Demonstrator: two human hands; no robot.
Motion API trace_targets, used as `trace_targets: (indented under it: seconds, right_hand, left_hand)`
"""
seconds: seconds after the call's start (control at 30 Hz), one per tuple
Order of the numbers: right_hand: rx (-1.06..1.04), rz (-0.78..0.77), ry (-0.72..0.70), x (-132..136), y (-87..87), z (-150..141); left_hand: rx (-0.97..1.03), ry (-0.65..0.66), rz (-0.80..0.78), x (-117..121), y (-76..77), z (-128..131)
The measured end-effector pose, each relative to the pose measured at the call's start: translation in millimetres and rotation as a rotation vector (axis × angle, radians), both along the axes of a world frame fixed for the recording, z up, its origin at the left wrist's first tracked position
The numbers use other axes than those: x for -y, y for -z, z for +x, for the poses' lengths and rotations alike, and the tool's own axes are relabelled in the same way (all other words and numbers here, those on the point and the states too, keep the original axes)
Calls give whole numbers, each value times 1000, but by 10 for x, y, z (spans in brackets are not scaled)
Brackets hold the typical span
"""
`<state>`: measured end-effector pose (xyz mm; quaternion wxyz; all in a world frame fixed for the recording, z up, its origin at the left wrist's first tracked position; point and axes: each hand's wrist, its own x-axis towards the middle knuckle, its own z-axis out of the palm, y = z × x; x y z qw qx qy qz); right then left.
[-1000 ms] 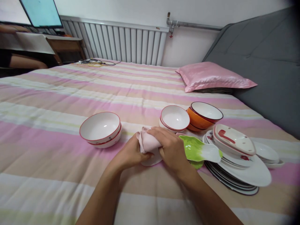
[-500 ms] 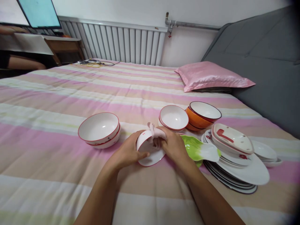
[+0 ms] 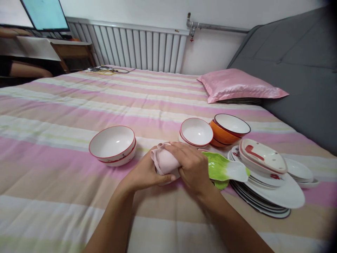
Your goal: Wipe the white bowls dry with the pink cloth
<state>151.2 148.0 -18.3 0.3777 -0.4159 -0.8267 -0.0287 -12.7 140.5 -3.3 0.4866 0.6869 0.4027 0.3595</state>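
Over the bedspread in front of me, my left hand (image 3: 143, 174) is wrapped round the side of a small white bowl (image 3: 177, 173), most of which is covered. A pale pink cloth (image 3: 168, 161) lies bunched over that bowl, pressed there by my right hand (image 3: 192, 164) with its fingers curled over the cloth. Left of my hands stand two nested white bowls (image 3: 113, 142) with red rims. Just beyond my right hand sit more red-rimmed white bowls (image 3: 196, 131). A green and white leaf-shaped dish (image 3: 219, 166) lies beside my right wrist.
Orange bowls (image 3: 223, 135) are stacked farther back on the right. Near them rises a pile of plates (image 3: 285, 191) topped by a patterned dish (image 3: 263, 154), with small white dishes (image 3: 298, 168) alongside. A pink pillow (image 3: 239, 84) lies by the grey headboard. A person's arm shows at the desk.
The cloth has gone from a twisted strip at the bowl's rim to a bunch spread over it, hiding most of the bowl. My right hand has turned over the cloth.
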Motion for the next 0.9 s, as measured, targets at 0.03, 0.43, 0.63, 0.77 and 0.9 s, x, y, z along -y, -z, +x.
trace_targets:
  seconds: [0.03,0.43,0.63,0.77,0.9]
  right_hand:
    - [13,-4,-26,-8,7,-3]
    - [-172,-347,-44,-163,24,99]
    - [-98,-418,66,-183,17,114]
    - [-76,-463,168,-184,29,97]
    - [-161,-472,160,-203,43,122]
  left_hand:
    - [-15,-13,-3,-2,7,4]
    - [-249,-110,-22,-25,77,-45]
    - [-184,-104,-97,-30,67,-45]
    - [-49,-137,-205,-60,107,-48]
    - [90,-193,-316,-89,161,-41]
